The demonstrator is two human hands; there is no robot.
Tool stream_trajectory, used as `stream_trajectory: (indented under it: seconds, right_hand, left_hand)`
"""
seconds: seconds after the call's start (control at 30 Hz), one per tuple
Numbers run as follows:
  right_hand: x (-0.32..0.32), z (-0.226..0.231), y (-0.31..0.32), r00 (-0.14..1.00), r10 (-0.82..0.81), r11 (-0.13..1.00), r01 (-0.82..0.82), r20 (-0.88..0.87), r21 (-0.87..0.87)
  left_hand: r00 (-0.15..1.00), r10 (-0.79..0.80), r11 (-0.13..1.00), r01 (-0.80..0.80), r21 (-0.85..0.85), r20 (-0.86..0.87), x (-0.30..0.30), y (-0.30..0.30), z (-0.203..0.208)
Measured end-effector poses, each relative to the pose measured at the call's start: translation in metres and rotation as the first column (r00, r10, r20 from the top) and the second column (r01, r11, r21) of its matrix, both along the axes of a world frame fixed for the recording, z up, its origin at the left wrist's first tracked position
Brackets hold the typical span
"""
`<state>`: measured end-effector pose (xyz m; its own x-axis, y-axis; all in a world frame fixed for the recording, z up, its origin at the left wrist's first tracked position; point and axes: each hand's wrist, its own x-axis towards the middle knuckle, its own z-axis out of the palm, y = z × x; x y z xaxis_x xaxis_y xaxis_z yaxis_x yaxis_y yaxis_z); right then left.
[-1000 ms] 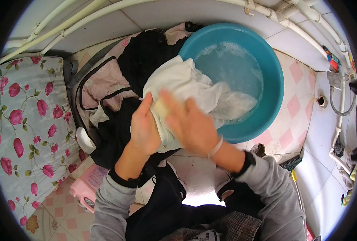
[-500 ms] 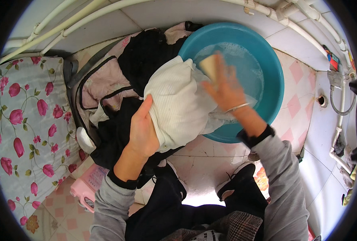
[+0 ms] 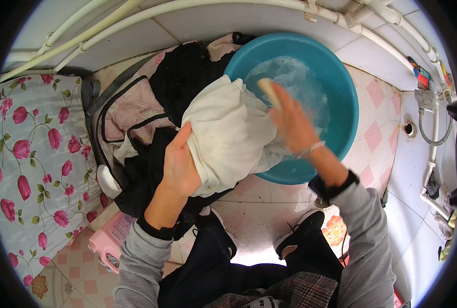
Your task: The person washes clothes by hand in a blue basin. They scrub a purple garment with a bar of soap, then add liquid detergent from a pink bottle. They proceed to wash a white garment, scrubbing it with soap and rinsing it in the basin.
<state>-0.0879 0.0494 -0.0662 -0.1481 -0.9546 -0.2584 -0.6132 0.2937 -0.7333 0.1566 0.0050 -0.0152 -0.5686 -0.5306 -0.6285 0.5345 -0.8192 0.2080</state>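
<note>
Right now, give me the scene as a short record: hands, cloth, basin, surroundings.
left hand: grips the near left edge of the white ribbed cloth
right hand: holds a pale bar above the basin; slightly blurred
white ribbed cloth: bunched across the basin's left rim, right end inside
basin: blue-green, holds sudsy water
left of cloth: black garment, pink garment
beside left forearm: pink jug

The left hand's grip (image 3: 181, 170) holds white, ribbed clothing (image 3: 226, 138); the right hand's grip (image 3: 296, 126) holds a cream bar (image 3: 269, 93) over the far blue-green washtub (image 3: 345, 110).
</note>
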Motion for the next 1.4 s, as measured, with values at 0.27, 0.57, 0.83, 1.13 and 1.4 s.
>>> stream_trajectory:
  seconds: [0.27, 0.57, 0.83, 1.13, 1.4]
  right_hand:
    - [0.086, 0.040, 0.021, 0.990, 0.143, 0.984, -0.144, -0.015, -0.107]
    - [0.093, 0.057, 0.024, 0.970, 0.233, 0.972, -0.235, 0.070, 0.016]
    - [0.094, 0.052, 0.016, 0.984, 0.164, 0.986, -0.161, 0.069, -0.044]
    - [0.106, 0.065, 0.036, 0.960, 0.262, 0.965, -0.259, 0.100, -0.040]
    - [0.103, 0.064, 0.043, 0.959, 0.257, 0.966, -0.253, 0.121, -0.042]
  left_hand:
    - [0.998, 0.065, 0.998, -0.066, 0.017, 0.022, -0.008, 0.009, -0.002]
    - [0.993, 0.070, 0.997, -0.068, -0.026, 0.093, -0.008, 0.007, 0.002]
    - [0.988, 0.084, 0.996, -0.078, -0.051, 0.130, -0.013, 0.006, 0.006]
    - [0.985, -0.005, 0.998, -0.005, -0.059, -0.172, 0.008, 0.001, -0.005]
    - [0.991, 0.007, 1.000, -0.008, 0.009, 0.134, -0.001, 0.001, 0.006]
